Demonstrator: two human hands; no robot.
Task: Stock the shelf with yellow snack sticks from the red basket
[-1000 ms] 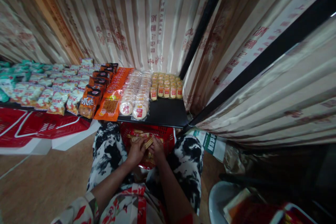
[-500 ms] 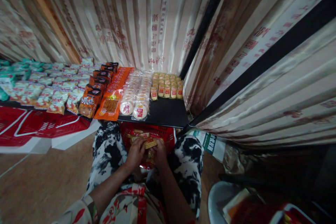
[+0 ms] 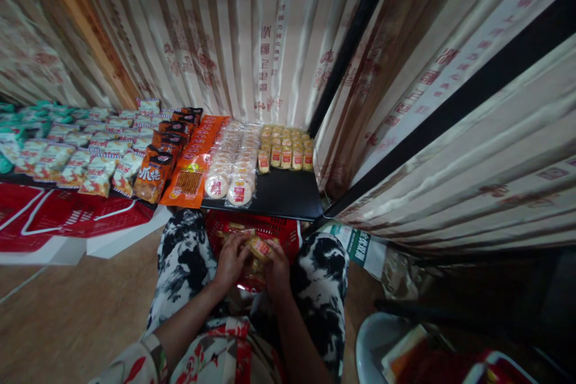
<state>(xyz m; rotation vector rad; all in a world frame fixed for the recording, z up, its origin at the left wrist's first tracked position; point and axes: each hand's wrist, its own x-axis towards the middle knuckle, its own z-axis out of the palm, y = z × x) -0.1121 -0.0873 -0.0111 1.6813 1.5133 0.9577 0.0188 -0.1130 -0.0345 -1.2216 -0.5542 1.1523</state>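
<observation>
Between my legs, a small yellow snack packet (image 3: 260, 247) with a red label is held in both hands. My left hand (image 3: 232, 261) closes on its left end, and my right hand (image 3: 278, 265) grips the right end; the fingers partly cover it. Beneath them sits a red plastic basket (image 3: 288, 229) with more yellow packets (image 3: 238, 229) inside, mostly hidden by my hands. Similar yellow packets (image 3: 286, 157) with red labels stand in rows on the right end of the black shelf (image 3: 288, 192).
Left of the yellow rows are round white crackers (image 3: 239, 191), orange snack bags (image 3: 188, 183), brown bags (image 3: 153, 177) and many white bags (image 3: 96, 174). Another red basket (image 3: 85, 213) lies below the shelf. A white basin (image 3: 373, 342) stands at lower right, and curtains (image 3: 243, 30) hang behind.
The packet has been turned between my hands, so its red label now faces up. Both hands stay over the basket.
</observation>
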